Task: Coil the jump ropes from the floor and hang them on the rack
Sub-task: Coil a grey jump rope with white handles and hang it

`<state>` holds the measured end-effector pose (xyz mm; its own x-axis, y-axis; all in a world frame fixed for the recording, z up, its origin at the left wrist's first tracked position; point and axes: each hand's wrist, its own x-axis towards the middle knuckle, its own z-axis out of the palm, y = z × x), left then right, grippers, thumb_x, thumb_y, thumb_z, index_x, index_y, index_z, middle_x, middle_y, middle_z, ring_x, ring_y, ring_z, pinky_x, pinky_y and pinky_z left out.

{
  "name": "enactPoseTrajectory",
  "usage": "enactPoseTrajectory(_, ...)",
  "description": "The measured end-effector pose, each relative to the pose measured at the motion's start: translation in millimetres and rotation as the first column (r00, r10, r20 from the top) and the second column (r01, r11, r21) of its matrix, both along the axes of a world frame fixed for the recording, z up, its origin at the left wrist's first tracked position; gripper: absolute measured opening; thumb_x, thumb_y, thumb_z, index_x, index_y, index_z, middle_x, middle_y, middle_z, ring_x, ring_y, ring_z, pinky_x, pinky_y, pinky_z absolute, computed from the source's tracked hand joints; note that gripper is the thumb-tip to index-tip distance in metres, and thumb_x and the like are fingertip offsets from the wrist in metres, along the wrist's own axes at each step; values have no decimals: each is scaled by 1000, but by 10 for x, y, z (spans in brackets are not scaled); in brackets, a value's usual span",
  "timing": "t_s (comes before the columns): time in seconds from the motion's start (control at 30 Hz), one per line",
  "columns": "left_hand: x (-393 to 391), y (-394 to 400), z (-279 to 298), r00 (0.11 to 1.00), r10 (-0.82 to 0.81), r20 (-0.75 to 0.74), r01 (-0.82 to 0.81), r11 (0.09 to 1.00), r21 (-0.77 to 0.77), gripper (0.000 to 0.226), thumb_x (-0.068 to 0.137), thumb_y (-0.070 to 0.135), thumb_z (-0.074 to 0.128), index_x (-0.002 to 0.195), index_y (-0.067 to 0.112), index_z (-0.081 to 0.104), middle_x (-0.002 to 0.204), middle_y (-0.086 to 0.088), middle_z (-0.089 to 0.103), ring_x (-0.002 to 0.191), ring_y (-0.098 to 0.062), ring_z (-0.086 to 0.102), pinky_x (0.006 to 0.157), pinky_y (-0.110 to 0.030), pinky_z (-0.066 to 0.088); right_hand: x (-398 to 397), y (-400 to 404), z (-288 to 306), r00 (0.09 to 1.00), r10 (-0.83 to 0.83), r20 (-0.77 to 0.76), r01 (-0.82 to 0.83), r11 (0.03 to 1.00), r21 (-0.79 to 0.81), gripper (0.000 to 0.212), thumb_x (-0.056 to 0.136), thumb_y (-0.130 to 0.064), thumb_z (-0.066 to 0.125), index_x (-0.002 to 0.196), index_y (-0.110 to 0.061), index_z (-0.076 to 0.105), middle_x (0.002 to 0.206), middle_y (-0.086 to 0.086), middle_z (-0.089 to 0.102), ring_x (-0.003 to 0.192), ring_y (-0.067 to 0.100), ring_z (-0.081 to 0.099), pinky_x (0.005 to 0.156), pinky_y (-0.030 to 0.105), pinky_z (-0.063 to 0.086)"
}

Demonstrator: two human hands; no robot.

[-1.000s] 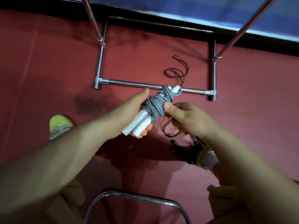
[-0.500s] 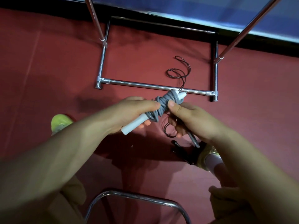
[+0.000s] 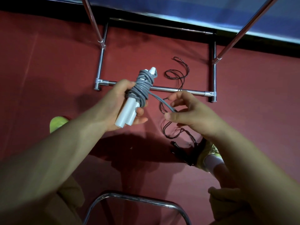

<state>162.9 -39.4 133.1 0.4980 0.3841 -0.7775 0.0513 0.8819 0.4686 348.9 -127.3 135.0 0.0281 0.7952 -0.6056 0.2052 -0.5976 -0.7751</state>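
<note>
Head view looks down on a red floor (image 3: pixel 48 70) and the chrome base of a rack (image 3: pixel 177 90). The left hand (image 3: pixel 116 104) grips a grey jump rope (image 3: pixel 141 88) whose cord is wound in many turns around its two white handles (image 3: pixel 128 114); the fingers curl round the bundle from below, with the thumb against the coils. The bundle is held in the air, tilted, above the rack's front bar. One loose strand of grey cord runs from the coils across to the right hand (image 3: pixel 190 114), whose thumb and fingers pinch its end, drawing it fairly taut. A dark jump rope (image 3: pixel 178 75) lies loose on the floor in loops, crossing the front bar and trailing under the right hand; its black handles seem to lie by the right shoe (image 3: pixel 209 153), though shadow blurs them. A green shoe (image 3: pixel 56 123) shows at left, and a curved chrome tube (image 3: pixel 138 198) at the bottom.
</note>
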Motion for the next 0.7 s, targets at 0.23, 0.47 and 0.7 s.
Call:
enactPoseTrajectory(0.23,28,-52,-92,959,-64,-277,118,976,183,26,95,34,44,93,13,59,77,-7,56,46,-10,52,63,-34,53,1,12,23,983,-166,79,147,969,200,29,83,-18,73,60,-13,56,69,5,51,63,15,45,62,24,36)
enactPoseTrajectory(0.47,30,-96,-135,912,-204,-356,335,870,361,8,85,23,66,91,18,64,67,5,68,60,-11,62,64,-28,45,-50,-11,51,910,-150,-387,279,911,303,22,76,-15,53,62,-16,69,99,-1,68,99,15,57,90,26,39)
enactPoseTrajectory(0.7,19,-108,-92,919,-267,-291,360,869,340,27,76,16,75,100,18,64,76,7,67,69,-4,64,69,-25,53,-83,-22,23,690,-67,-721,292,937,192,33,69,-34,75,90,-7,74,112,12,69,113,25,60,98,31,46)
